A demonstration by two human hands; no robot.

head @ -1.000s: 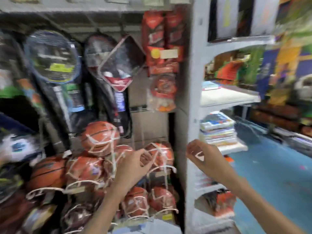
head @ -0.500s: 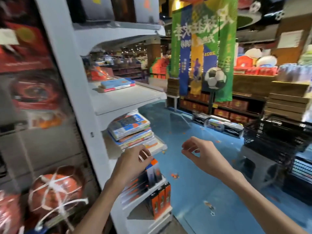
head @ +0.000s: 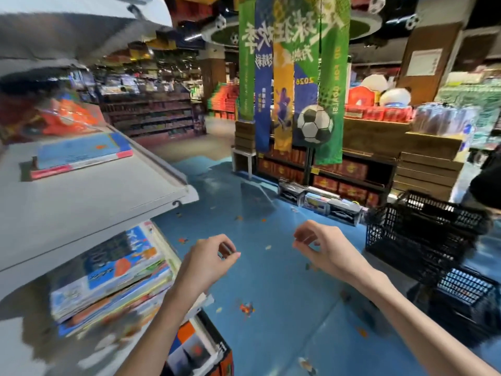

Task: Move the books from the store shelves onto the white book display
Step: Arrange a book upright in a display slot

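Observation:
The white book display (head: 89, 196) stands at my left, its shelves jutting toward the aisle. A thin blue and red book (head: 78, 154) lies flat on the middle shelf. On the shelf below sits a stack of colourful books (head: 113, 272). Upright boxed items (head: 200, 348) fill the shelf beneath that. My left hand (head: 208, 260) hovers just right of the stack, fingers loosely curled, holding nothing. My right hand (head: 325, 249) hangs over the blue floor, also loosely curled and holding nothing.
Stacked black plastic baskets (head: 423, 229) stand at the right, with more baskets (head: 466, 299) lower down. Ahead hang green and blue banners (head: 287, 77) with a football cut-out (head: 314, 127) before wooden crates of goods. A person's dark form (head: 488, 185) shows at the far right edge.
The view has swung right, from the netted basketballs to the white display and the open aisle. Both hands stayed raised and holding nothing; the left one now hangs off the book stack's edge.

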